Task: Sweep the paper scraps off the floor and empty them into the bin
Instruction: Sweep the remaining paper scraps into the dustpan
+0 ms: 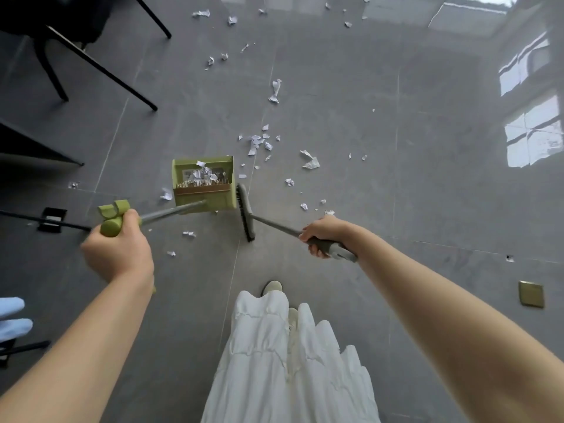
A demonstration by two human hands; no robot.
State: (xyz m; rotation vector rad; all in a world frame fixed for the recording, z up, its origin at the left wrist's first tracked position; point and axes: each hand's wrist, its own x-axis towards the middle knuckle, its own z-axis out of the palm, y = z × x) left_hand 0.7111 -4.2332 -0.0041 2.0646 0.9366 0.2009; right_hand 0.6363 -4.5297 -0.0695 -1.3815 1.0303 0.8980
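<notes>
Around the dustpan [203, 186], which stood on the grey floor [366, 209] with a small heap of scraps already inside, most of the paper was not yet gathered. The scraps [258, 141] lay thickest just beyond the pan and to its right, with a looser trail running well beyond it toward the far tiles, and a few stragglers on the near side of the pan. The left hand [119, 248] was wrapped around the pan's green handle grip; the right hand [323, 236] was closed around the broom's grey grip, and the broom head [245, 212] stood just beside the pan's right wall, bristles on the floor.

To sweep well, the person would probably do best to hold the pan flat and steady against the tiles, reach the broom past the nearest cluster, and draw it back in short strokes toward the pan's mouth, as light paper tends to flutter aside under a hard stroke. The far trail likely called for moving the pan forward.

No bin was in view anywhere around the pan. Which way the pan's mouth faced was hard to read. The black chair legs [100, 67] to the pan's left were cut off by the frame, and bright reflections [531, 138] to its far right could have masked small scraps.
</notes>
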